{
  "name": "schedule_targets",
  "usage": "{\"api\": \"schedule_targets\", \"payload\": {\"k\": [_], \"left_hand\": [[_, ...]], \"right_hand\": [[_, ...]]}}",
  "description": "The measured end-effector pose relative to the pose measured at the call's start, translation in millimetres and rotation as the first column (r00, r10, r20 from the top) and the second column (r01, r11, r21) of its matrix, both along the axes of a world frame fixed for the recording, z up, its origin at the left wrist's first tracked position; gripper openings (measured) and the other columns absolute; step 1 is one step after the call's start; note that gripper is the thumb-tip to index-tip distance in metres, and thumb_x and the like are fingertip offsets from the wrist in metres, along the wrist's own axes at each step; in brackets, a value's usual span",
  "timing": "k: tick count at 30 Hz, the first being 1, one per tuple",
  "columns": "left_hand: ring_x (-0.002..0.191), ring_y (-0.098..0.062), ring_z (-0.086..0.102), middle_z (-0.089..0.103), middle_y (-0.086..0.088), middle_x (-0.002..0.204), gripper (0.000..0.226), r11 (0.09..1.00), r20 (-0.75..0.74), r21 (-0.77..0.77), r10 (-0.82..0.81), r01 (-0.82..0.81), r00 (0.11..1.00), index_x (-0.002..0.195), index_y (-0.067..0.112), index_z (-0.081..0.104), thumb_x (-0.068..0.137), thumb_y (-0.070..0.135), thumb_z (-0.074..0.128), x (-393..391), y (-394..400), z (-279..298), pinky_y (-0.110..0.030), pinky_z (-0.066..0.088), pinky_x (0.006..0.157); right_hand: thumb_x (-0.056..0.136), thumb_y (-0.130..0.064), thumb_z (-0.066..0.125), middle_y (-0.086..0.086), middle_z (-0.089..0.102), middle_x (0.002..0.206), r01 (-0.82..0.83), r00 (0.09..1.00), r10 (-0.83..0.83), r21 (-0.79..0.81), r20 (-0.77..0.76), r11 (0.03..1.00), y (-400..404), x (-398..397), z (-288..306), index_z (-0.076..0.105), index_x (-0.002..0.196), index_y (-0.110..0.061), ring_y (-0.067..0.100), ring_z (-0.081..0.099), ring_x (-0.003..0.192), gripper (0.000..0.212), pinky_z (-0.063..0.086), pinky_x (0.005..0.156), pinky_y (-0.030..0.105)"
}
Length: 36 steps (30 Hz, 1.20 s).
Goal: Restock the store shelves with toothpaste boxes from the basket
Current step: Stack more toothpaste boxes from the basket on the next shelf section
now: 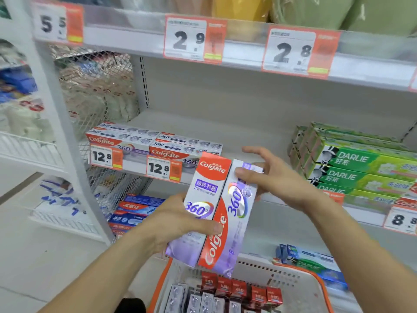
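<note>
While the left hand (178,220) grips the lower half of a long white, red and purple Colgate 360 toothpaste box (209,213), thumb curled across its front, the right hand (270,175) holds its top end, fingers (252,151) loosely bent around the far edge and thumb pressing the face. This cardboard box is held upright, slightly tilted, above the orange-rimmed white plastic basket (291,276), which holds dark red and silver boxes (225,292) standing on end. Behind it, matching Colgate boxes (153,141) lie flat on the white metal shelf (225,129); green Darlie boxes (361,163) are stacked at the right.
</note>
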<state>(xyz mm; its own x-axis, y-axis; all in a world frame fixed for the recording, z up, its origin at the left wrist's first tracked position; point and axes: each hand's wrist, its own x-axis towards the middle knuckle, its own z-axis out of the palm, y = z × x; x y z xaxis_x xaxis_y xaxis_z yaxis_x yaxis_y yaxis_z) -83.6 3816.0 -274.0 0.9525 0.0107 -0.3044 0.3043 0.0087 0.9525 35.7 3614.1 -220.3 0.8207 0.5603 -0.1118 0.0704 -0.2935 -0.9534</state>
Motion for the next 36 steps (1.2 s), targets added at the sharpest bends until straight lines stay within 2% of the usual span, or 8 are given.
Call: {"api": "schedule_targets", "payload": {"k": [5, 12, 15, 18, 25, 29, 32, 36], "left_hand": [[0.081, -0.025, 0.075, 0.078, -0.013, 0.095, 0.046, 0.977, 0.019, -0.083, 0.199, -0.196, 0.980, 0.095, 0.007, 0.076, 0.053, 0.013, 0.094, -7.4, 22.8, 12.6, -0.038, 0.061, 0.079], [0.087, -0.032, 0.071, 0.074, -0.017, 0.109, 0.034, 0.643, 0.031, -0.311, 0.743, -0.700, 0.669, 0.105, 0.008, 0.069, 0.076, 0.019, 0.083, 5.9, 97.8, -0.8, -0.055, 0.055, 0.092], [0.082, -0.031, 0.073, 0.075, -0.014, 0.104, 0.054, 0.603, 0.034, -0.293, 0.783, -0.742, 0.622, 0.116, 0.005, 0.065, 0.069, 0.024, 0.084, 10.4, 116.7, -8.7, -0.046, 0.059, 0.080], [0.076, -0.027, 0.073, 0.077, -0.010, 0.095, 0.026, 0.611, 0.049, -0.272, 0.781, -0.744, 0.623, 0.104, 0.010, 0.067, 0.080, 0.012, 0.077, 15.4, 123.6, -12.5, -0.041, 0.057, 0.074], [0.081, -0.021, 0.076, 0.075, -0.002, 0.097, 0.033, 0.711, 0.105, -0.235, 0.696, -0.662, 0.710, 0.108, 0.018, 0.058, 0.083, 0.011, 0.079, 22.8, 149.5, -9.6, -0.040, 0.060, 0.071], [0.083, -0.024, 0.077, 0.078, -0.003, 0.097, 0.041, 0.757, 0.133, -0.256, 0.644, -0.601, 0.753, 0.115, 0.019, 0.061, 0.080, 0.015, 0.082, 31.2, 162.0, -4.1, -0.035, 0.058, 0.067], [0.084, -0.023, 0.077, 0.078, -0.002, 0.099, 0.041, 0.758, 0.147, -0.277, 0.640, -0.590, 0.754, 0.117, 0.019, 0.064, 0.080, 0.017, 0.081, 40.7, 170.2, 0.1, -0.029, 0.056, 0.060], [0.089, -0.024, 0.076, 0.078, -0.002, 0.100, 0.038, 0.756, 0.163, -0.284, 0.644, -0.590, 0.747, 0.115, 0.021, 0.068, 0.079, 0.020, 0.081, 52.1, 177.0, 5.2, -0.034, 0.056, 0.067]], "right_hand": [[0.095, -0.021, 0.064, 0.009, 0.074, 0.101, -0.214, 0.967, 0.231, -0.154, 0.105, 0.965, 23.8, 23.1, 37.5, 0.062, 0.130, -0.028, 0.018, 0.073, 0.083, 0.036, 0.058, 0.058, 0.030], [0.092, -0.015, 0.069, 0.014, 0.065, 0.104, 0.201, 0.978, -0.209, 0.297, -0.006, 0.933, 75.9, 65.7, 31.3, 0.056, 0.116, -0.005, 0.025, 0.070, 0.080, 0.029, 0.061, 0.067, 0.049], [0.086, -0.011, 0.077, 0.016, 0.061, 0.114, 0.316, 0.948, -0.301, 0.438, -0.104, 0.842, 119.1, 80.2, 22.2, 0.055, 0.106, -0.011, 0.030, 0.069, 0.091, 0.030, 0.061, 0.070, 0.051], [0.082, -0.006, 0.079, 0.020, 0.065, 0.112, 0.318, 0.948, -0.292, 0.484, -0.129, 0.815, 171.8, 93.8, 23.1, 0.056, 0.096, -0.013, 0.035, 0.070, 0.092, 0.028, 0.061, 0.076, 0.056], [0.073, -0.016, 0.088, 0.018, 0.063, 0.119, 0.162, 0.980, -0.183, 0.219, 0.079, 0.962, 264.7, 141.7, -3.2, 0.065, 0.100, -0.013, 0.033, 0.072, 0.098, 0.036, 0.061, 0.084, 0.048], [0.063, -0.022, 0.090, 0.018, 0.068, 0.115, 0.033, 0.998, -0.034, 0.025, 0.056, 0.999, 274.5, 155.2, -16.2, 0.066, 0.104, -0.007, 0.031, 0.072, 0.097, 0.049, 0.061, 0.085, 0.043], [0.074, -0.013, 0.087, 0.012, 0.072, 0.108, -0.090, 0.993, 0.100, -0.147, 0.065, 0.985, 273.0, 160.3, -20.4, 0.069, 0.101, -0.007, 0.021, 0.073, 0.085, 0.033, 0.060, 0.071, 0.026], [0.081, -0.012, 0.081, 0.006, 0.074, 0.107, -0.169, 0.985, 0.173, -0.211, -0.001, 0.963, 272.7, 165.4, -15.8, 0.070, 0.108, -0.013, 0.016, 0.071, 0.082, 0.029, 0.059, 0.069, 0.023]]}}
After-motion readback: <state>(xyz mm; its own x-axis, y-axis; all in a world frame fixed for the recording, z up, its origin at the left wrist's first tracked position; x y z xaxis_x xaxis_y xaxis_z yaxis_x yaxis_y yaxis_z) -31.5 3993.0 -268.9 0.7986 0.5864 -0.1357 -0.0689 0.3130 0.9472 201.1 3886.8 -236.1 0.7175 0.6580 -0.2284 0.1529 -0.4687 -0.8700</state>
